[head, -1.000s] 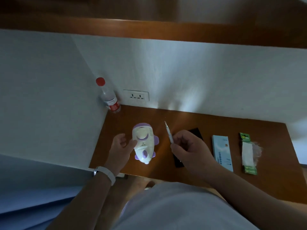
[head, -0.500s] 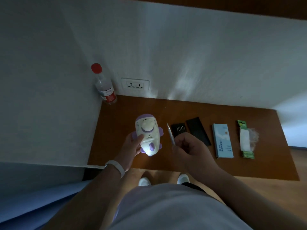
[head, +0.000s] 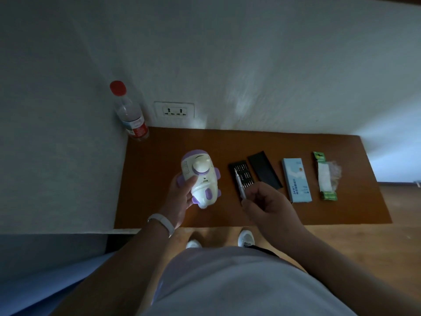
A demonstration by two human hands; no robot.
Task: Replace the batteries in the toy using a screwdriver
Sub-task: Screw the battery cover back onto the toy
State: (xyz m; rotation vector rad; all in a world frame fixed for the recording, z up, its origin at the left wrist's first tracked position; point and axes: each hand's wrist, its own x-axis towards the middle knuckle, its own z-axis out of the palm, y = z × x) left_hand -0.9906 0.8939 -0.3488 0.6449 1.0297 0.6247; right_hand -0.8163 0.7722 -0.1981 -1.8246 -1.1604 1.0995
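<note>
Head view, brown desk [head: 155, 169] against white corner walls [head: 250, 65], left hand [head: 180, 199] gripping toy [head: 201, 179], right hand [head: 266, 204] pinching screwdriver [head: 239, 184]

Toy [head: 201, 179]: smooth glossy plastic, white w/ purple parts. Screwdriver [head: 239, 184]: slim, silvery, metal-looking sheen. Surface [head: 159, 167]: brown wood-look top, smooth, matt. Bottle [head: 131, 115]: clear plastic, red plastic cap, glossy label. Bit case [head: 241, 176]: black, w/ rows of shiny metal bits. Lid [head: 264, 169]: matt black. Box [head: 296, 180]: pale blue card, smooth. Pack [head: 324, 176]: green card w/ crinkled clear plastic. Wall [head: 250, 65]: white, matt, slightly rough. Wristband [head: 163, 221]: white, smooth.
</note>
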